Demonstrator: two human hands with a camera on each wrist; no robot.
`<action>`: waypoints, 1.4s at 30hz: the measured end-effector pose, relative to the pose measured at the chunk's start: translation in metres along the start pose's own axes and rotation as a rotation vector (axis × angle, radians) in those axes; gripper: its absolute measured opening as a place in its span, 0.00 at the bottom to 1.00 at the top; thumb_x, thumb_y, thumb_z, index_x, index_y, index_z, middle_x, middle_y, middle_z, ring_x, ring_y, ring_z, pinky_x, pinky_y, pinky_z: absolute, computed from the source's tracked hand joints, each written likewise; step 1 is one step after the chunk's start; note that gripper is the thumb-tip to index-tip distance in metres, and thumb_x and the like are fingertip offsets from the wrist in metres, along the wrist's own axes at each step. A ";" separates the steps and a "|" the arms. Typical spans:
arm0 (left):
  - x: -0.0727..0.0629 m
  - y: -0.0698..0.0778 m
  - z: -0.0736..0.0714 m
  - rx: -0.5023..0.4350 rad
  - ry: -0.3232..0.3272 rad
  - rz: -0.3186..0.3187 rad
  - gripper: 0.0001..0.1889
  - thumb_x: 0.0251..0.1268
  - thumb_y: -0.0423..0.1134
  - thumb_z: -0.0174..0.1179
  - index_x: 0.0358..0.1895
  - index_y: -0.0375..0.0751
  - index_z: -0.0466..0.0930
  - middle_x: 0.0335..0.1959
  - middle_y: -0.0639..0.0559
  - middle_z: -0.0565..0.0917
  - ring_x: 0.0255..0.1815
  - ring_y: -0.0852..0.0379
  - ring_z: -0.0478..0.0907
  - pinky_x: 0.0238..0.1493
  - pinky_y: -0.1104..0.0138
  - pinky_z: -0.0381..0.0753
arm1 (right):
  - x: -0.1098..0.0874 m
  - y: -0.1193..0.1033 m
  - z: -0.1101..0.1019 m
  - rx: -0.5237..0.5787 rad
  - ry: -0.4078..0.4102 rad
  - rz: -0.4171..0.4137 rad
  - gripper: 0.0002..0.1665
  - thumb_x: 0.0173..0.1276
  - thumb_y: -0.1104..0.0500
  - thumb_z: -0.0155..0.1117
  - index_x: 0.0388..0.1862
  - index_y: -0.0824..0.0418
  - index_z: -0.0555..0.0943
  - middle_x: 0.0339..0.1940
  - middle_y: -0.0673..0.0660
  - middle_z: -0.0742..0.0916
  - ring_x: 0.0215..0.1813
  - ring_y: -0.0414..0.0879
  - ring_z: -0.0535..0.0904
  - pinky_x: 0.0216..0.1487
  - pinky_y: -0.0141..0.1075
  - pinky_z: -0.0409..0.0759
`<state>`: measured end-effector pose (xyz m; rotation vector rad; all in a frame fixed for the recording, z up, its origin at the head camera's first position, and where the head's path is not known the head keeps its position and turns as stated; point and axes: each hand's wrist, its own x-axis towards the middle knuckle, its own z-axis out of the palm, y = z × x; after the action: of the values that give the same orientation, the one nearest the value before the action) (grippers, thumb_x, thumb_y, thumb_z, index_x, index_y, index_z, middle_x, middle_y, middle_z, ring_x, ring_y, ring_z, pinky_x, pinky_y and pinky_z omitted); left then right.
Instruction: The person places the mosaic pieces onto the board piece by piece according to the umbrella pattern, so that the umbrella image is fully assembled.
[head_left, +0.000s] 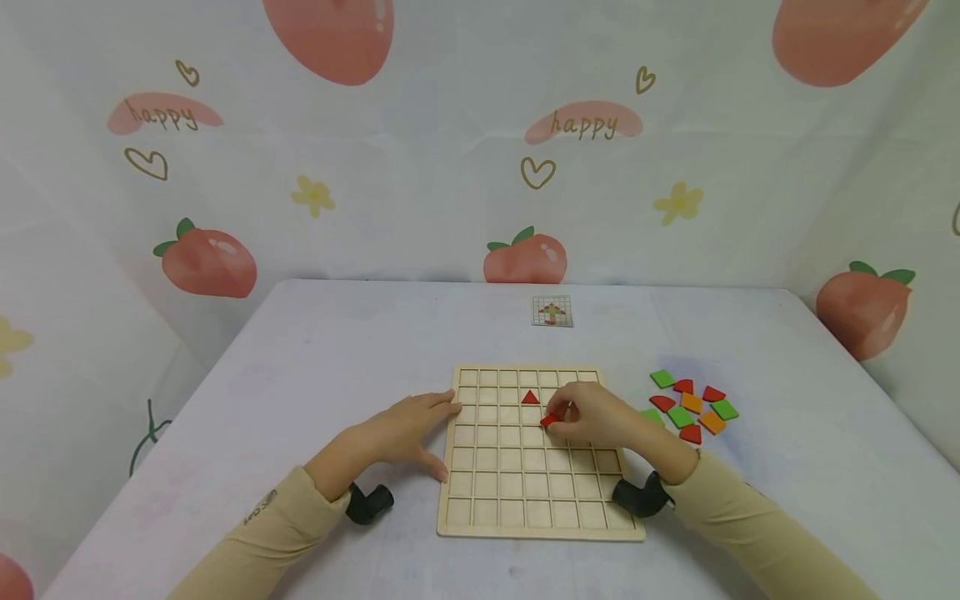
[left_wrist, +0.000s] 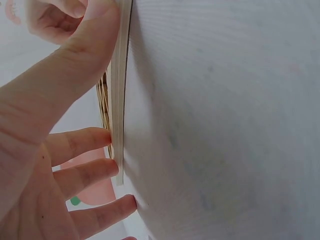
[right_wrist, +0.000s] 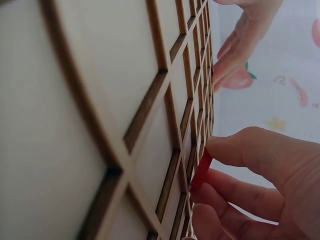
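A pale wooden grid board lies flat on the table. My left hand rests along its left edge, fingers extended and spread, with the thumb and fingertips touching the side, as the left wrist view shows. Over the upper middle squares, my right hand pinches a small red tile between thumb and fingers. The tile is tilted close above the grid, its outline partly covered by the fingers. One red triangle sits in a square just up and left of the right hand.
Right of the board lie several loose tiles, among them a green tile, an orange tile and a red quarter-round tile. Behind the board is a small pattern card. A printed cloth backdrop stands at the table's rear.
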<state>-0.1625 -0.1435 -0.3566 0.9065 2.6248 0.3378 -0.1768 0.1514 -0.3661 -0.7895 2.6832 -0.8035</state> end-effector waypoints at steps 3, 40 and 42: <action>0.000 0.000 0.001 -0.006 0.000 -0.006 0.49 0.42 0.54 0.72 0.67 0.33 0.61 0.71 0.36 0.59 0.71 0.39 0.59 0.70 0.48 0.61 | 0.000 -0.001 0.001 -0.009 -0.002 0.009 0.08 0.58 0.59 0.67 0.36 0.61 0.83 0.30 0.50 0.83 0.30 0.36 0.71 0.30 0.25 0.71; 0.000 0.000 0.001 -0.004 -0.002 -0.016 0.49 0.43 0.55 0.71 0.68 0.34 0.61 0.72 0.37 0.59 0.72 0.40 0.58 0.70 0.47 0.61 | 0.003 0.006 -0.007 -0.045 0.053 0.004 0.07 0.63 0.64 0.60 0.37 0.60 0.84 0.28 0.50 0.85 0.29 0.37 0.73 0.31 0.27 0.74; 0.000 0.000 0.001 -0.004 -0.002 -0.015 0.49 0.43 0.55 0.71 0.68 0.34 0.61 0.72 0.37 0.59 0.72 0.40 0.58 0.70 0.47 0.61 | 0.003 0.006 -0.007 -0.043 0.052 0.000 0.06 0.62 0.64 0.60 0.36 0.60 0.84 0.28 0.50 0.85 0.28 0.37 0.73 0.31 0.27 0.74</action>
<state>-0.1627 -0.1433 -0.3575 0.8851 2.6269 0.3388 -0.1847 0.1570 -0.3644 -0.7897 2.7553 -0.7790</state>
